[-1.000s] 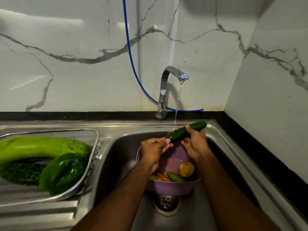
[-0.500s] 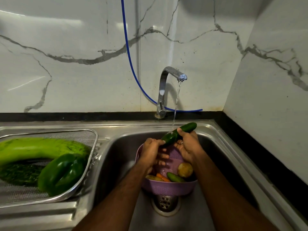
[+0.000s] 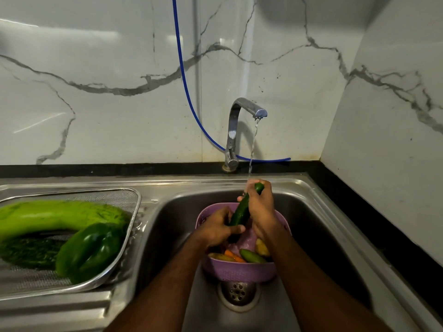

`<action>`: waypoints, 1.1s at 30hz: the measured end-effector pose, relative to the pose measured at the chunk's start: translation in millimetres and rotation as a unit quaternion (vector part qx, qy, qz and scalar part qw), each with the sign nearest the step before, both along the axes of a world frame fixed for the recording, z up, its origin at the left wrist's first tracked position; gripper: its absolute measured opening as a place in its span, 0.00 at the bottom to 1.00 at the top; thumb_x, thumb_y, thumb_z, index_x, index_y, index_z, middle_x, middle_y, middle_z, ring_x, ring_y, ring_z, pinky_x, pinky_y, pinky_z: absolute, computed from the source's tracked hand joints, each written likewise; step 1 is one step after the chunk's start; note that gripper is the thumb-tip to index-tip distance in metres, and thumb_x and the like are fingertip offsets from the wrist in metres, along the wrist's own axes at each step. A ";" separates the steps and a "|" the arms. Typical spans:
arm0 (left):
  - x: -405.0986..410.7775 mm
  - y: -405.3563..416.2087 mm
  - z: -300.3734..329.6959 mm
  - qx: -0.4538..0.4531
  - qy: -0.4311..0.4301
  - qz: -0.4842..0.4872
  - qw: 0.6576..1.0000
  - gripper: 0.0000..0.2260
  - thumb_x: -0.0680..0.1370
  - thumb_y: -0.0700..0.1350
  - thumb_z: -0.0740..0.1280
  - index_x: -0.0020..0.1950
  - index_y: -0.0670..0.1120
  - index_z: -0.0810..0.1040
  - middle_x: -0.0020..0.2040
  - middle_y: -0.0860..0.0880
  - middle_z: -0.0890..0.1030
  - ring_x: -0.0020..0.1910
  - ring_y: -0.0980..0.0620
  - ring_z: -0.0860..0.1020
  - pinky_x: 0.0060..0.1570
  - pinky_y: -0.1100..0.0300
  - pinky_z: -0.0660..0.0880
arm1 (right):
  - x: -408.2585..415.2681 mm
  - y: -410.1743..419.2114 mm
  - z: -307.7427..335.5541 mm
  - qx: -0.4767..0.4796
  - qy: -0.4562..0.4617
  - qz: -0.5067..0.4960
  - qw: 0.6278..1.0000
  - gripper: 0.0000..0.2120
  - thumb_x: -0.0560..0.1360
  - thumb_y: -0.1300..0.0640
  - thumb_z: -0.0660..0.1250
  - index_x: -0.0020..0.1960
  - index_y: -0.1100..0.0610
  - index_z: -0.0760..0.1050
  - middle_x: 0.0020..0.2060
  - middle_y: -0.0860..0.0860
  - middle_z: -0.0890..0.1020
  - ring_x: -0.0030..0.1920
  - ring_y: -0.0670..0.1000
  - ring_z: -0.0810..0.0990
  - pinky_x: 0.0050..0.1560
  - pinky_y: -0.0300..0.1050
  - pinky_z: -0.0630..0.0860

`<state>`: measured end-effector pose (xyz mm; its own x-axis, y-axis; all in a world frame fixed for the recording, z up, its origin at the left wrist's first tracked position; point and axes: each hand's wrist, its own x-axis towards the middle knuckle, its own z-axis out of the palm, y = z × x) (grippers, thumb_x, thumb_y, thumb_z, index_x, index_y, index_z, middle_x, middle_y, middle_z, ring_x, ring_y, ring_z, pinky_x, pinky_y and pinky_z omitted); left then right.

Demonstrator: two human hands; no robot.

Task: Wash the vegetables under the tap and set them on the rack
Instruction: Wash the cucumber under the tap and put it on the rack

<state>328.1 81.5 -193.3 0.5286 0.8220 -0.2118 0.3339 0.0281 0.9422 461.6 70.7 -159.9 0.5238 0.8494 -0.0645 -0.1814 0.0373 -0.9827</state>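
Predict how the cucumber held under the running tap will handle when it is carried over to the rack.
The cucumber is wet under the tap's stream and smooth-skinned, so it may slip. It stays straight between the left hand and right hand, so probably stiff. Being round, it might roll on the rack.
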 end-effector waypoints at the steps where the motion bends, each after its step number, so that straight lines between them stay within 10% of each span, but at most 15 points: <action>1: -1.9 0.1 -1.4 -0.016 -0.009 -0.010 1.000 0.14 0.78 0.43 0.71 0.63 0.44 0.75 0.57 0.42 0.83 0.52 0.46 0.83 0.52 0.46 0.82 | -0.9 -0.8 2.0 0.003 -0.032 0.000 0.999 0.05 0.85 0.49 0.61 0.58 0.47 0.73 0.51 0.54 0.80 0.48 0.53 0.83 0.49 0.47 0.83; 8: -8.1 -5.5 10.4 -0.251 -0.184 -0.040 0.949 0.13 0.84 0.46 0.58 0.58 0.40 0.79 0.43 0.41 0.81 0.33 0.50 0.81 0.25 0.63 0.73 | 12.4 -9.9 14.4 0.075 0.124 0.087 0.986 0.15 0.87 0.50 0.56 0.55 0.57 0.78 0.44 0.56 0.79 0.42 0.53 0.79 0.48 0.48 0.80; 18: -9.6 -1.6 1.6 -0.287 -0.212 -0.078 0.931 0.17 0.84 0.48 0.55 0.66 0.40 0.75 0.49 0.39 0.82 0.41 0.45 0.81 0.36 0.55 0.79 | 14.5 -13.6 15.1 0.037 0.134 0.169 0.976 0.16 0.87 0.48 0.55 0.60 0.57 0.77 0.41 0.55 0.80 0.41 0.54 0.82 0.47 0.52 0.79; 25: -2.4 1.4 -6.1 -0.218 -0.158 -0.020 0.963 0.15 0.85 0.44 0.55 0.69 0.49 0.75 0.61 0.43 0.81 0.59 0.43 0.79 0.48 0.47 0.80 | 4.4 2.6 16.5 0.010 0.032 0.069 0.997 0.17 0.85 0.49 0.61 0.42 0.57 0.77 0.33 0.53 0.78 0.37 0.54 0.78 0.46 0.50 0.78; 30: 11.4 5.5 -2.5 -0.021 -0.150 0.129 0.980 0.09 0.82 0.39 0.65 0.61 0.46 0.80 0.55 0.44 0.83 0.53 0.48 0.81 0.52 0.54 0.80 | 18.6 -4.2 12.0 -0.065 -0.032 0.042 0.997 0.08 0.85 0.48 0.60 0.56 0.49 0.77 0.52 0.53 0.81 0.51 0.53 0.81 0.43 0.48 0.77; 33: 18.7 16.5 8.9 0.119 -0.111 0.252 0.954 0.12 0.73 0.40 0.75 0.52 0.53 0.81 0.51 0.50 0.83 0.52 0.50 0.82 0.56 0.50 0.80 | 31.8 -10.9 4.5 -0.105 0.079 0.022 0.991 0.15 0.83 0.52 0.66 0.68 0.49 0.70 0.56 0.57 0.81 0.48 0.54 0.83 0.36 0.48 0.80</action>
